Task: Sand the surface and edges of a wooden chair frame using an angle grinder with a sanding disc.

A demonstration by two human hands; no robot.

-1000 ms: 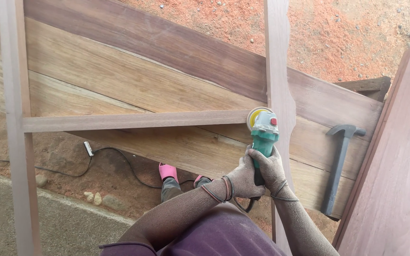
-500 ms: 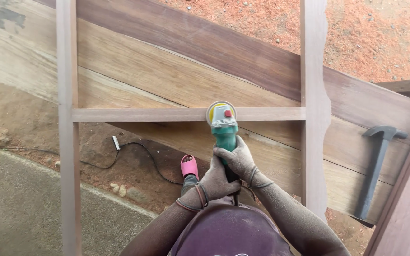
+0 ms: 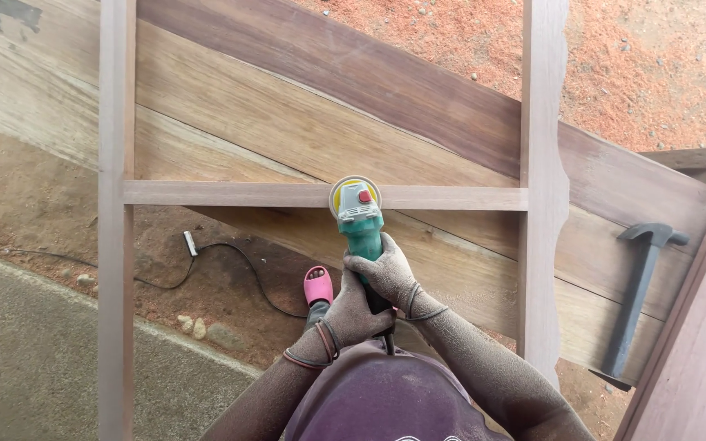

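Broad brown wooden planks point(image 3: 288, 106) slant beneath pale wooden frame point(image 3: 116, 245). Dark metal hammer point(image 3: 637, 294) lies on planks, far right. Green handheld angle grinder point(image 3: 359, 216) rests disc-down on frame's crossbar. Right hand point(image 3: 386, 273) and left hand point(image 3: 353, 314) both wrapped tight around grinder handle, forearms angled inward.

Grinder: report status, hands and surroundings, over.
Both hands on green grinder: right hand on the body, left hand behind it. Disc on wooden crossbar. Hammer lies on planks, apart. Cable on ground.
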